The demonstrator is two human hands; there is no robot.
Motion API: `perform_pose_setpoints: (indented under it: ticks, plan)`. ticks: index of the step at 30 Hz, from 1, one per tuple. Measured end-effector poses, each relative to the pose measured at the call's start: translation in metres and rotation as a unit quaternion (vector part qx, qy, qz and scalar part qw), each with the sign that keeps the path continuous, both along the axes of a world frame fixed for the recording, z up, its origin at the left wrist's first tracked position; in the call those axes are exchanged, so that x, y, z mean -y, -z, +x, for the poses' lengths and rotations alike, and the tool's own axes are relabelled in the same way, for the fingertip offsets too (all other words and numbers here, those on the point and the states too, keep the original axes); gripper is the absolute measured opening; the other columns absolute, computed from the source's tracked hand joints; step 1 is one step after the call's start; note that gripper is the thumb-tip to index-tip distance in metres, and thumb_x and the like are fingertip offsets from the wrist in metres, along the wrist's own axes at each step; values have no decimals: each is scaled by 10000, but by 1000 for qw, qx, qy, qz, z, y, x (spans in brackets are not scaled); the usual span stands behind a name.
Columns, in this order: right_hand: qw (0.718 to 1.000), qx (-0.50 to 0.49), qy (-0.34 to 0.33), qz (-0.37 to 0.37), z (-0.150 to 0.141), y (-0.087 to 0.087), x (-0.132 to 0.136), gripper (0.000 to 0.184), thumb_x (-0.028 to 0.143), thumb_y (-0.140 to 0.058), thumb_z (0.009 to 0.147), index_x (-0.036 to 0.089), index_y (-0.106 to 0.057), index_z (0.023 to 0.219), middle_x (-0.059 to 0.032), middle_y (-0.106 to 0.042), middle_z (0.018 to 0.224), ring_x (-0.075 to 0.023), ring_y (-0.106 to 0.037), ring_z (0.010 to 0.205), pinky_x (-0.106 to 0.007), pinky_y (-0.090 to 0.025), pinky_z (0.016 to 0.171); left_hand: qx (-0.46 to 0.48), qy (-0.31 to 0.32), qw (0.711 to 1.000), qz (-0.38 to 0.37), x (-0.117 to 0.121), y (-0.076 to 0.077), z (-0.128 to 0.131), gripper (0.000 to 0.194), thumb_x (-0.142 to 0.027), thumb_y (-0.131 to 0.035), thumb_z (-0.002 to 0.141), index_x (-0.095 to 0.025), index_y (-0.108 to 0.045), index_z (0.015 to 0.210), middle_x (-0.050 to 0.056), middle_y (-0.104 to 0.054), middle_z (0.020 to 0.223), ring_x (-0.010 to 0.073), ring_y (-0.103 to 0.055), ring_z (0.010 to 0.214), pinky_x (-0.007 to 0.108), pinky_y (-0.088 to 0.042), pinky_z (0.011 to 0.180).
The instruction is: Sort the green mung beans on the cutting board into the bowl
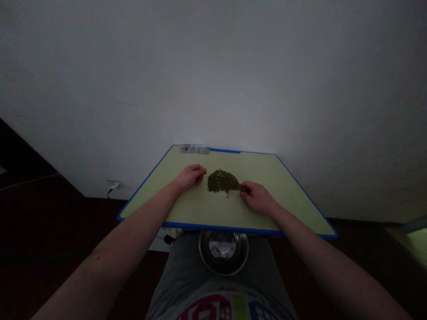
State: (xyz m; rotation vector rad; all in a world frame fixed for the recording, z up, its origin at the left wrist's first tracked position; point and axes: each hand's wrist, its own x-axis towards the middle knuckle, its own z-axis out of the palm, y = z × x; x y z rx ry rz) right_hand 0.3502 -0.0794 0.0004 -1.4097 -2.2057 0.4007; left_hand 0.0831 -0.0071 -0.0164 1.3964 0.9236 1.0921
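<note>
Our left grip point(190, 177) sits curled on the cutting board, fingers drawn in, and we cannot tell whether it holds anything. Our right grip point(256, 198) is bent inward too, its fingertips point(245, 189) touching the edge of the pile with a small dark bit at them, too dim to make out.

Nearest to us, a printed shirt point(213, 306) shows at the bottom of the view, with gray shorts point(187, 266) just beyond it. A stainless steel bowl point(223, 252) rests on the shorts, tucked just below the board's near edge. Both bare forearms point(126, 231) reach over that edge onto the pale green cutting board point(213, 211), which is trimmed in blue.

A mound of chopped dried herb point(223, 181) lies near the board's middle, between our grips. Farther off, a plugged-in wall socket point(114, 184) sits low on the white wall point(213, 80), left of the board.
</note>
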Motion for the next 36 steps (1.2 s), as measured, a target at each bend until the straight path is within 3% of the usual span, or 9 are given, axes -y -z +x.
perform_pose_setpoints:
  ticks: [14, 28, 36]
  plan:
    - [998, -4, -60, -22, -15, -6, 24, 154, 124, -509, 742, 173, -577, 871, -24, -632, 803, -135, -555, 719, -229, -386, 647, -13, -6, 1000, 8, 1, 0, 0, 241, -379, -590, 680, -151, -517, 665, -38, -464, 470, 65, -414, 399, 207, -282, 396]
    - [998, -21, -18, -52, 9, -2, 37, 170, 154, -492, 769, 176, -572, 917, -41, -641, 852, -149, -576, 755, -257, -424, 691, -3, -3, 1000, -2, 0, 1, -1, 218, -357, -593, 682, -157, -508, 660, -39, -468, 474, 62, -414, 397, 201, -283, 396]
    - [998, -22, -33, -49, -5, -4, 36, 152, 141, -497, 760, 175, -578, 885, -40, -640, 840, -146, -572, 747, -250, -416, 673, -6, -8, 1000, -13, 2, -1, 0, 228, -363, -599, 676, -155, -506, 658, -42, -459, 471, 60, -411, 398, 197, -284, 397]
